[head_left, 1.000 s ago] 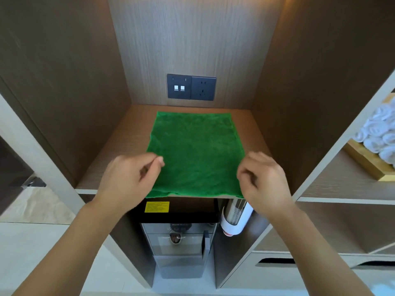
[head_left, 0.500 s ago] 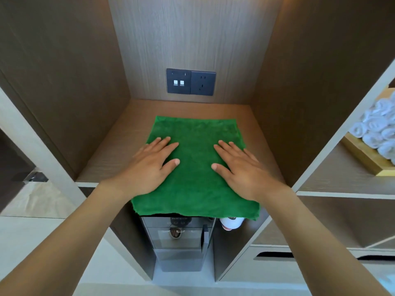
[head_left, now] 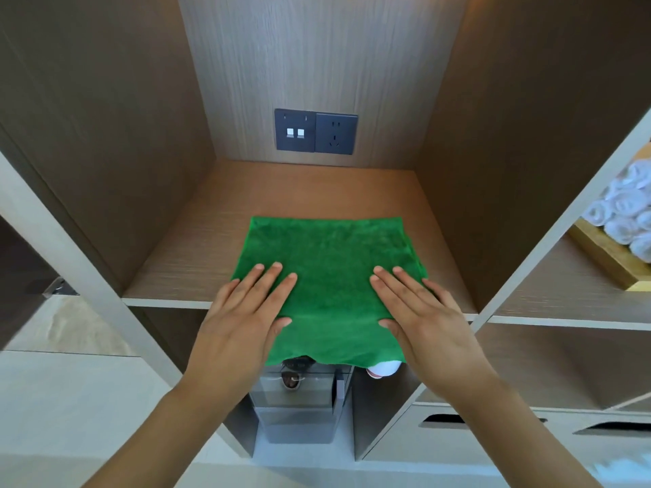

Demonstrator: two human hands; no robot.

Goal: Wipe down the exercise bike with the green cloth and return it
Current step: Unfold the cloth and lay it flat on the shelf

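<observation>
The green cloth (head_left: 331, 276) lies spread flat on the wooden shelf (head_left: 197, 255) of a cabinet niche, its near edge hanging over the shelf's front lip. My left hand (head_left: 243, 311) rests flat on the cloth's near left corner with straight fingers. My right hand (head_left: 422, 311) lies flat on the near right corner, fingers straight too. No exercise bike is in view.
A dark switch and socket plate (head_left: 316, 131) sits on the niche's back wall. A steel water dispenser (head_left: 299, 399) and a cup holder (head_left: 382, 369) stand below the shelf. Rolled white towels (head_left: 630, 213) in a wooden tray (head_left: 606, 258) fill the right shelf. Drawers (head_left: 493, 427) lie lower right.
A second ago both hands pinched the cloth's near corners. They then flattened on it and slid toward me, drawing the cloth further over the shelf's front edge.
</observation>
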